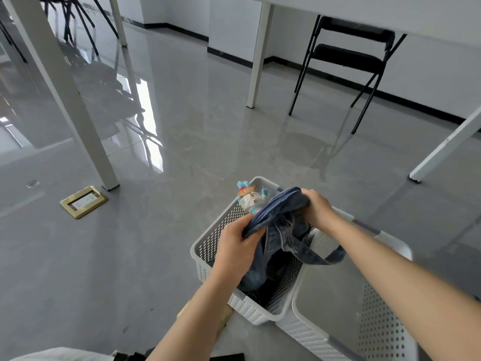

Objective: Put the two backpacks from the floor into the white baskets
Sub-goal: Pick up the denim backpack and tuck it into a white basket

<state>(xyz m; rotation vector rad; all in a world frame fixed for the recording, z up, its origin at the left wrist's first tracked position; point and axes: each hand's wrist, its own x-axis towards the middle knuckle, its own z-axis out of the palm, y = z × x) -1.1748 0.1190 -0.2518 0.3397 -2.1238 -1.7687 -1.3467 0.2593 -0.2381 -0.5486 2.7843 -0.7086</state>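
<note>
The left hand (235, 247) is clamped on the near end of the denim backpack (276, 230), which hangs partly down inside the left white basket (208, 252), while the right hand (316, 207) pinches its far end. The loose strap (322, 257) droops over toward the empty right basket (398, 248) and could likely snag the shared rims, leaving the bag unseated. No brand or writing is readable anywhere.

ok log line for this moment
both hands grip denim backpack | lowering into left basket | right basket empty | strap over rim
</note>
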